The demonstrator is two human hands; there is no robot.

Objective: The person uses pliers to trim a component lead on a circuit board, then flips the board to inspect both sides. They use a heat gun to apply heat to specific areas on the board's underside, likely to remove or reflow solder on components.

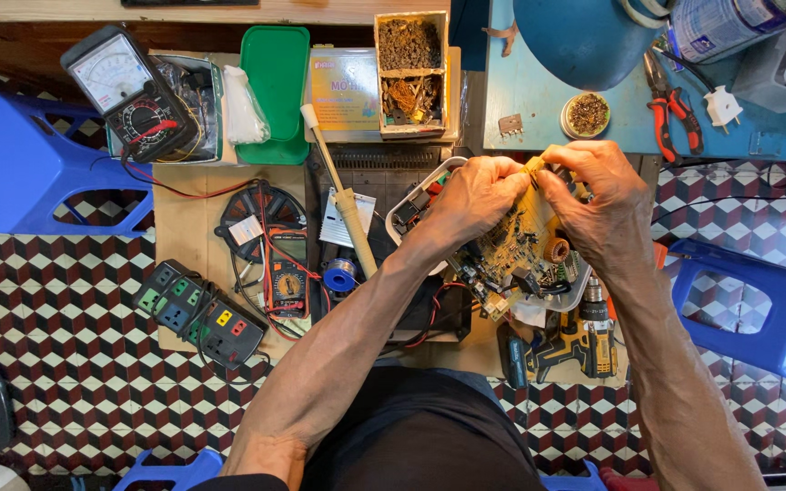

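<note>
Both hands meet over a tan circuit board (511, 241) held up at the centre of the view, tilted, above a white tray (404, 207). The left hand (470, 195) grips the board's upper left edge, fingers curled and pressed together on it. The right hand (602, 205) closes on the upper right edge, thumb and fingers pinching a small yellow part (536, 164) at the board's top, just where the two hands touch. A copper coil (557, 250) sits on the board at its 4 o'clock side, and red and black wires (429, 314) trail from its lower edge at 7 o'clock. From the board, a yellow drill (575, 350) lies at 5 o'clock on the cardboard, close to the right forearm. At 9 o'clock lie a blue solder spool (340, 273) and a long pale-handled tool (343, 200), with a small orange meter (287, 282) and a black fan (256, 214) just beyond. Farther out at 8 o'clock is a black power strip (197, 314) with coloured sockets. At 10 o'clock, well apart, rests a large analog meter (129, 91); a green lid (275, 91) and a box of scrap parts (409, 73) lie at 11 o'clock. At 1 o'clock, on a blue table (520, 82), are a round tin (587, 114) and red-handled pliers (670, 105). Blue stools (11, 164) stand on the patterned floor at either side.
</note>
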